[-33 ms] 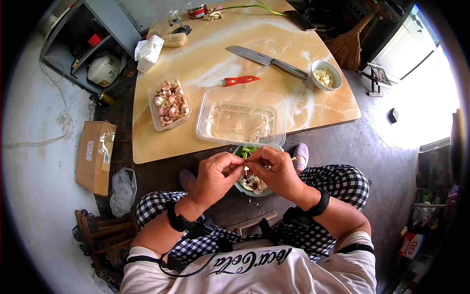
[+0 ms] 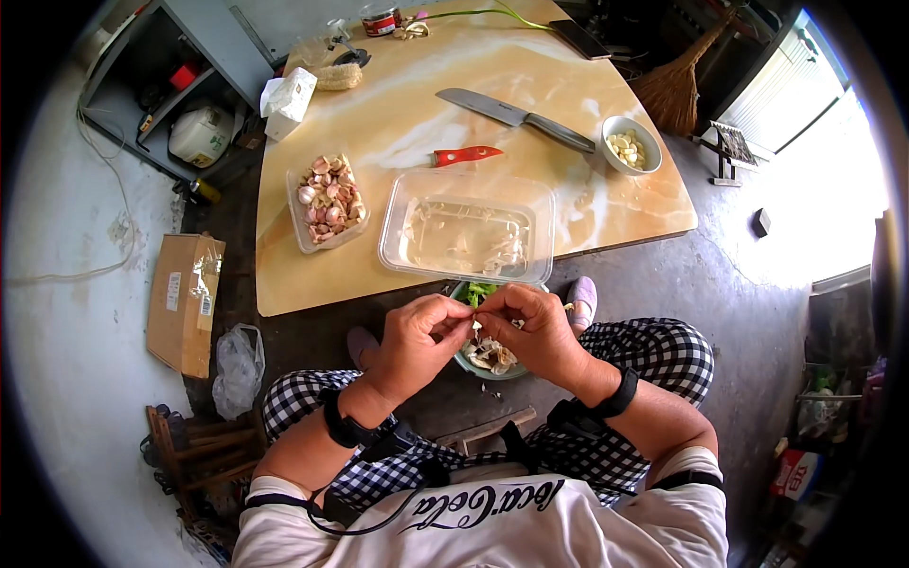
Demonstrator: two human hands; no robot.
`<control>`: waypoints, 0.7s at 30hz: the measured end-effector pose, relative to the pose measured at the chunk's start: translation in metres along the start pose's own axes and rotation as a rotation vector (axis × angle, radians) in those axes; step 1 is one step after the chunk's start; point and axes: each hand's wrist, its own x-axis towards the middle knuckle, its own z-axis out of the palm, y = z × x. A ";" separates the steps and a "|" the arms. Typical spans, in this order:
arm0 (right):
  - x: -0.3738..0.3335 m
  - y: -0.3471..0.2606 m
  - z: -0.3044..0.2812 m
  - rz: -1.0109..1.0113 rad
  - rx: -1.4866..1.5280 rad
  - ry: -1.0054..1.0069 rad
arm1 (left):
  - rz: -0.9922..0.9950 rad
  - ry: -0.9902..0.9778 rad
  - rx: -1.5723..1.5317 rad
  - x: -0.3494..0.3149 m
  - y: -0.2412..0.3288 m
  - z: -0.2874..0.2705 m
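My left hand [image 2: 423, 339] and my right hand [image 2: 532, 331] meet fingertip to fingertip, both closed in a pinch. Whatever they pinch is mostly hidden; a small whitish bit shows just under the fingertips. Below them, a green basin [image 2: 516, 372] on the floor holds garlic skins [image 2: 490, 356] and some green leaves [image 2: 480, 292]. Just beyond my hands, a clear plastic tub [image 2: 390, 248] with a few scraps of skin stands at the table's near edge. To its left, a smaller clear container is heaped with unpeeled garlic cloves [image 2: 330, 202].
On the table [image 2: 379, 123] lie a large knife [image 2: 516, 115] and a red-handled tool [image 2: 467, 155]. A white bowl [image 2: 653, 156] of peeled cloves stands at the right. A tissue pack [image 2: 289, 99] and a phone [image 2: 579, 40] lie farther back. A cardboard box [image 2: 185, 303] is on the floor, left.
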 end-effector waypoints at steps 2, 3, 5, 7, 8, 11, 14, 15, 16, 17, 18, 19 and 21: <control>0.000 0.002 0.000 -0.010 -0.011 0.000 | 0.040 0.001 0.053 0.000 0.001 0.001; 0.000 0.003 0.000 -0.021 -0.022 0.000 | 0.039 0.001 0.052 0.000 0.001 0.001; 0.000 0.004 0.001 -0.005 -0.002 0.009 | 0.060 -0.001 0.050 0.001 0.003 0.002; 0.000 0.003 0.001 0.010 0.018 0.018 | 0.048 0.005 0.031 0.000 0.003 0.003; 0.000 0.000 0.001 0.021 0.022 0.004 | 0.036 0.011 0.013 -0.001 0.002 0.004; 0.000 0.002 0.003 0.073 0.107 0.010 | -0.062 0.022 -0.152 -0.001 -0.001 0.006; 0.001 0.001 0.004 0.107 0.148 0.021 | -0.079 0.024 -0.136 -0.001 0.001 0.003; 0.001 0.000 0.003 0.097 0.108 0.013 | -0.078 0.024 -0.136 -0.001 0.001 0.003; 0.001 -0.003 0.004 0.097 0.108 0.012 | -0.065 0.034 -0.128 -0.001 0.001 0.003; 0.002 -0.006 0.004 0.021 0.033 0.034 | -0.051 0.044 -0.119 -0.001 0.000 0.003; 0.002 -0.008 0.004 -0.055 -0.042 0.056 | -0.052 0.045 -0.119 -0.001 0.000 0.003; 0.002 -0.007 0.004 -0.054 -0.042 0.056 | -0.038 0.044 -0.086 -0.001 0.000 0.003; 0.002 -0.005 0.002 -0.149 -0.186 0.033 | -0.026 0.044 -0.054 -0.001 0.001 0.003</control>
